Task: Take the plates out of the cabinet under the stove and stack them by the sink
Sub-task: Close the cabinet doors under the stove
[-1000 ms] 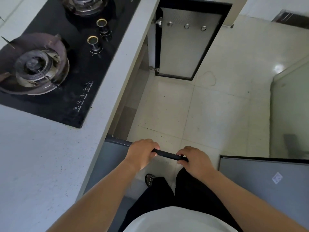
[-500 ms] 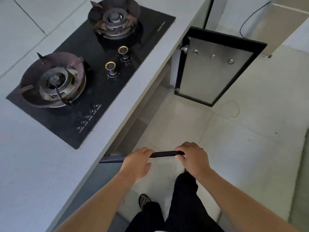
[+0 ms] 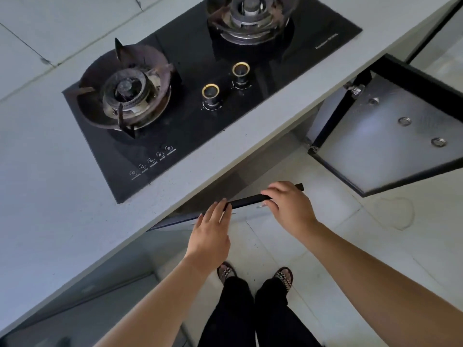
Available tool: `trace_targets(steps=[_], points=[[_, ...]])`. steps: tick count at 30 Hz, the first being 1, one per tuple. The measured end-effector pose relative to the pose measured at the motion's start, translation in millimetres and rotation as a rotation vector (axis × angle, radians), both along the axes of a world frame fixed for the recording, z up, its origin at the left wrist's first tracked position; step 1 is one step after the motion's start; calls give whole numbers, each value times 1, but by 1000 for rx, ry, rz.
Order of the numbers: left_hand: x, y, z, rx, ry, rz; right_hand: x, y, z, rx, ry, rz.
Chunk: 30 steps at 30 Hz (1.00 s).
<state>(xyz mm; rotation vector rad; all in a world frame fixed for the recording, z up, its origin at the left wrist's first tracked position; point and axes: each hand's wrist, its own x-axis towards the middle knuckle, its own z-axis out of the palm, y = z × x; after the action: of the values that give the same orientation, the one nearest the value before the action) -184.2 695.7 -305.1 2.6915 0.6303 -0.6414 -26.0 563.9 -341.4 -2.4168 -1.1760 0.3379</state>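
No plates show in this view. The space under the stove (image 3: 190, 103) is hidden by the countertop (image 3: 50, 201). A cabinet door with a black top edge (image 3: 246, 199) stands at an angle just below the counter's front. My left hand (image 3: 210, 236) lies with straight fingers against that edge near its middle. My right hand (image 3: 288, 209) curls its fingers over the same edge near its free end.
A second cabinet door (image 3: 390, 136) hangs wide open at the right, its inner face showing three round fittings. Two stove knobs (image 3: 211, 92) sit near the counter's front. My feet in sandals (image 3: 283, 278) stand on the pale tiled floor (image 3: 350, 234).
The door edge has swung in closer to the counter front. My left hand has gone from gripping the edge to lying flat-fingered on it. The view has shifted up over the stove.
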Motion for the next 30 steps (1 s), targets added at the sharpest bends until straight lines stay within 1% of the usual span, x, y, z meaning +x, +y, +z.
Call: trace_targets(steps=[3,6,8,10,13,16,22,26,30], points=[[6,1,-10,31,-25,-17,9,3,-4,-23,-100,73],[10,3,-15,59,-16,-28,4,-5,-6,-145,-196,94],[12,4,-15,71,-10,-29,-3,-11,-8,-217,-213,93],[13,5,-14,56,-11,-31,-6,-13,-10,-259,-198,83],[11,8,-15,52,-20,-58,-6,-11,-10,-263,-184,66],[13,14,-16,49,-30,-128,-4,-4,-10,-277,-164,47],[24,24,-16,70,-17,-164,13,23,-7,-326,-132,80],[27,24,-16,77,18,-235,22,40,6,-410,-64,102],[38,26,-6,18,46,-175,30,31,28,-445,40,107]])
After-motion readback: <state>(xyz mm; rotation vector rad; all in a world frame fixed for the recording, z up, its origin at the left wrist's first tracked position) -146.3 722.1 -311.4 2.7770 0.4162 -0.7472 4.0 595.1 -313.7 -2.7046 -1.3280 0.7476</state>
